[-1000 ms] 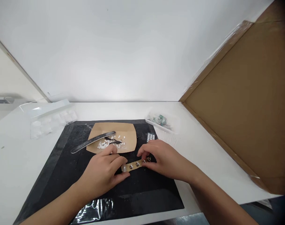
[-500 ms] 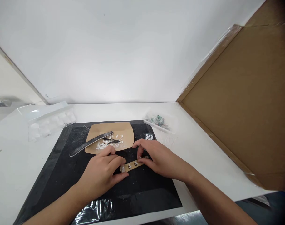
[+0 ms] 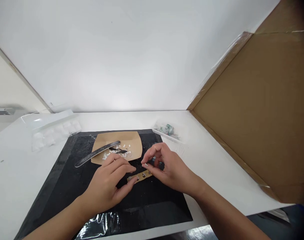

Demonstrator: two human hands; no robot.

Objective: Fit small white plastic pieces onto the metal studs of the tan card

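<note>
- The tan strip (image 3: pixel 148 173), with small dark studs along it, lies on the black mat (image 3: pixel 144 205) between the hands, just nearer than the brown tray (image 3: pixel 132 138).
- The left hand (image 3: pixel 108 181) is loosely open, its thumb touching the strip's left end.
- The right hand (image 3: pixel 170 166) pinches a small pale piece (image 3: pixel 146 164) (too tiny to make out) between thumb and forefinger, above the strip's other end.
- White bits (image 3: pixel 107 155) and a dark file-like stick (image 3: pixel 97 152) rest in the tray, the stick overhanging its left edge.

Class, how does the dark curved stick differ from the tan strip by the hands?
The stick is dark and curved; the strip is tan and nearly straight. The stick lies partly over the tray; the strip sits between the left hand and right hand. Both are narrow.
</note>
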